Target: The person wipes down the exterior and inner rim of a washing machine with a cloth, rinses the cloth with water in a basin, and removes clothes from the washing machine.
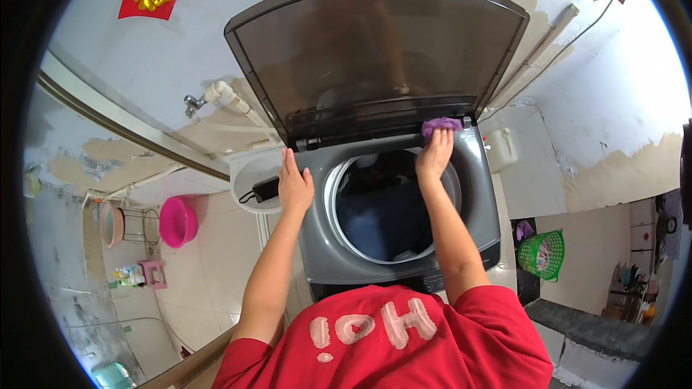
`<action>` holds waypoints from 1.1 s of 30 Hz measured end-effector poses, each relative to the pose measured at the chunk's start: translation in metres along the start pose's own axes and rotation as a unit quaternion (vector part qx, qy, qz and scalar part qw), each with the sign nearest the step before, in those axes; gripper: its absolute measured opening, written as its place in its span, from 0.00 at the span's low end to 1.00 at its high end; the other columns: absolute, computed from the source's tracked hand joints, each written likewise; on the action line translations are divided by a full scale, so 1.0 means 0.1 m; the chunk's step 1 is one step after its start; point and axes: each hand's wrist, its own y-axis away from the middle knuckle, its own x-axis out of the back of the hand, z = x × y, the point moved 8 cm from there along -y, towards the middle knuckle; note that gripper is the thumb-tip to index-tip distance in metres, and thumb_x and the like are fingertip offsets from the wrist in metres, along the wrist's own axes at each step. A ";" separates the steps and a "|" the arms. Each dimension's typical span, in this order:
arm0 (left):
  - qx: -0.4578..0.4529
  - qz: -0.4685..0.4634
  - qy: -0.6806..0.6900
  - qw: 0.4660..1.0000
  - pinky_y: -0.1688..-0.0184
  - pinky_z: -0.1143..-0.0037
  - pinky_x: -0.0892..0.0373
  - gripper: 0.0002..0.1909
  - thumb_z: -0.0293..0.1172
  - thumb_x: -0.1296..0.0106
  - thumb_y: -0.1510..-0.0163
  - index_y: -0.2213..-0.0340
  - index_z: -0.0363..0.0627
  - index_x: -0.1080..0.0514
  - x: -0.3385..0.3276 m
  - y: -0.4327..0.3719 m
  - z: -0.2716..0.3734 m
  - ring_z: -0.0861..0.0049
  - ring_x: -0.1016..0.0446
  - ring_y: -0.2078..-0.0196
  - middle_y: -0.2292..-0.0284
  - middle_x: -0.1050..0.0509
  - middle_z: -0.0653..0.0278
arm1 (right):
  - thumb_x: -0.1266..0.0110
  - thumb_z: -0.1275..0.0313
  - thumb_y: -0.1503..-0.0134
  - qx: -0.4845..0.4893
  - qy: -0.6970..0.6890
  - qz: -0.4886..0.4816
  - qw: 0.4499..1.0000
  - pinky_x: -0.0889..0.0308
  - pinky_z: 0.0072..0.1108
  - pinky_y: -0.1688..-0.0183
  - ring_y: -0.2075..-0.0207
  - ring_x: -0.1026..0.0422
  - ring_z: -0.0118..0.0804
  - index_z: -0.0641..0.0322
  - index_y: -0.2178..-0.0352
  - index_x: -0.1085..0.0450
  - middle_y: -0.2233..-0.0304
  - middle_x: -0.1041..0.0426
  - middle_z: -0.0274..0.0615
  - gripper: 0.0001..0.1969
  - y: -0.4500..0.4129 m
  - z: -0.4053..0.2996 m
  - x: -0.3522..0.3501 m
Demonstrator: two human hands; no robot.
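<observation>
A grey top-loading washing machine (316, 227) stands before me, its dark see-through lid (373, 48) raised against the wall. My right hand (434, 159) presses a purple cloth (442, 125) onto the rear rim near the right-hand lid hinge (467, 122). Flat and holding nothing, my left hand (296, 189) rests at the machine's left edge, fingers extended. Dark fabric seems to lie inside the round drum (378, 221), though its shadowed far part is hard to make out. Partly behind my left hand, a black device with a cord (266, 189) shows over a white basin (238, 173).
A metal tap (193, 105) on a white pipe juts from the left wall. Rightward are a white plastic jug (503, 148) and a green basket (557, 259). A pink bucket (178, 221) and a pink stool (154, 274) are on the left. A cable (573, 38) runs along the right wall.
</observation>
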 end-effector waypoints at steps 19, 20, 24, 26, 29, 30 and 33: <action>-0.012 -0.004 -0.034 0.999 0.51 0.66 0.37 0.29 0.30 0.58 0.48 0.46 0.36 0.49 0.00 0.01 -0.02 0.53 0.39 0.48 0.42 0.51 0.49 | 0.51 0.76 0.56 0.094 -0.071 -0.118 0.986 0.40 0.30 0.58 0.57 0.36 0.43 0.61 0.67 0.31 0.63 0.33 0.40 0.11 0.31 -0.87 -0.13; -0.011 -0.005 -0.036 0.999 0.51 0.66 0.37 0.29 0.30 0.58 0.48 0.46 0.36 0.49 -0.01 0.01 -0.02 0.53 0.39 0.48 0.42 0.51 0.49 | 0.51 0.74 0.53 0.058 -0.064 -0.110 0.990 0.40 0.31 0.57 0.55 0.37 0.44 0.59 0.64 0.32 0.60 0.34 0.41 0.12 0.33 -0.93 -0.16; -0.018 0.006 -0.037 0.999 0.50 0.65 0.37 0.29 0.30 0.58 0.48 0.46 0.36 0.49 0.00 -0.02 0.02 0.52 0.39 0.48 0.42 0.51 0.50 | 0.49 0.76 0.53 0.021 -0.081 -0.088 0.993 0.38 0.34 0.57 0.55 0.38 0.52 0.61 0.64 0.34 0.58 0.36 0.49 0.12 0.26 -1.00 -0.17; -0.016 0.006 -0.031 0.999 0.51 0.65 0.37 0.28 0.31 0.58 0.48 0.46 0.36 0.49 0.00 0.01 -0.01 0.52 0.39 0.48 0.42 0.52 0.50 | 0.49 0.77 0.56 0.028 -0.086 -0.111 0.990 0.38 0.34 0.57 0.57 0.39 0.53 0.61 0.66 0.34 0.61 0.36 0.50 0.12 0.22 -1.03 -0.18; -0.003 -0.025 -0.045 0.999 0.51 0.66 0.36 0.28 0.30 0.59 0.48 0.46 0.36 0.49 -0.03 -0.03 0.05 0.52 0.38 0.49 0.42 0.52 0.49 | 0.50 0.77 0.57 0.027 -0.049 -0.116 0.992 0.38 0.34 0.58 0.60 0.39 0.53 0.62 0.67 0.34 0.64 0.37 0.51 0.11 0.29 -1.14 -0.26; -0.008 -0.025 -0.050 0.998 0.51 0.66 0.36 0.28 0.30 0.59 0.47 0.46 0.36 0.49 -0.03 -0.02 0.05 0.51 0.38 0.50 0.42 0.53 0.48 | 0.50 0.78 0.57 0.025 -0.015 -0.121 0.992 0.38 0.34 0.59 0.61 0.39 0.52 0.63 0.68 0.34 0.66 0.38 0.52 0.11 0.34 -1.17 -0.29; -0.015 -0.021 -0.050 0.998 0.51 0.66 0.36 0.28 0.30 0.59 0.47 0.46 0.36 0.49 -0.02 -0.04 0.04 0.51 0.38 0.50 0.42 0.53 0.48 | 0.51 0.78 0.57 0.024 0.000 -0.129 0.991 0.38 0.34 0.60 0.63 0.39 0.51 0.64 0.68 0.35 0.67 0.38 0.52 0.11 0.34 -1.19 -0.36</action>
